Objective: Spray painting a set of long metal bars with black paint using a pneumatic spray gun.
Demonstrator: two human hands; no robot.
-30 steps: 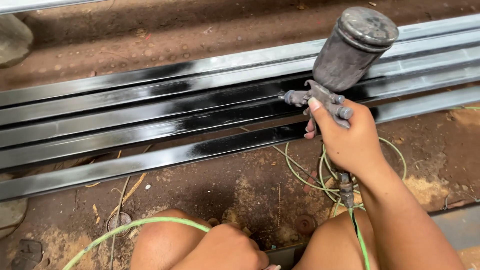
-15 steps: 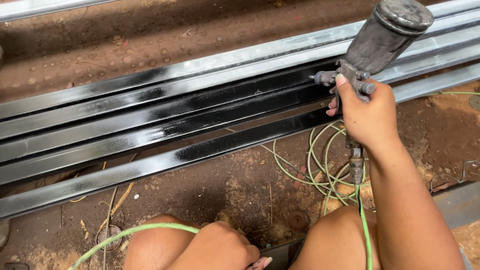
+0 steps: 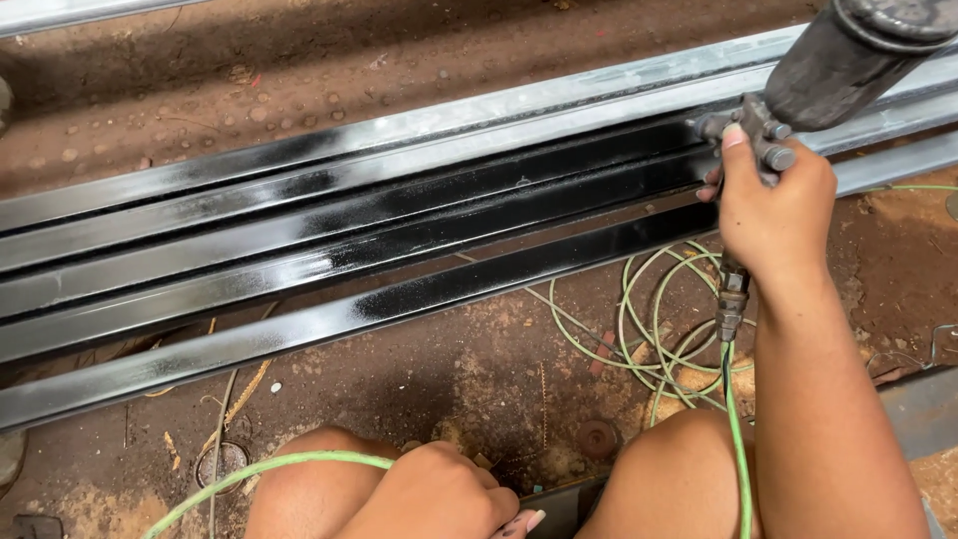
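Note:
My right hand (image 3: 773,205) grips a grey paint spray gun (image 3: 798,90) with a dark cup on top, held over the right part of several long metal bars (image 3: 399,230) lying side by side on the ground. The bars are glossy black along most of their length and bare grey at the right end. A green air hose (image 3: 733,419) hangs from the gun's handle. My left hand (image 3: 434,494) rests closed on my left knee at the bottom, with the green hose (image 3: 259,469) running under it.
Coils of thin green hose (image 3: 649,329) lie on the reddish dirt (image 3: 449,369) below the bars. Another grey metal bar (image 3: 80,12) lies at the top left. My right knee (image 3: 679,469) is at the bottom centre. A round metal washer (image 3: 599,437) lies in the dirt.
My right hand has carried the spray gun to the right along the bars. The black coat reaches further right. My left hand stays on the knee.

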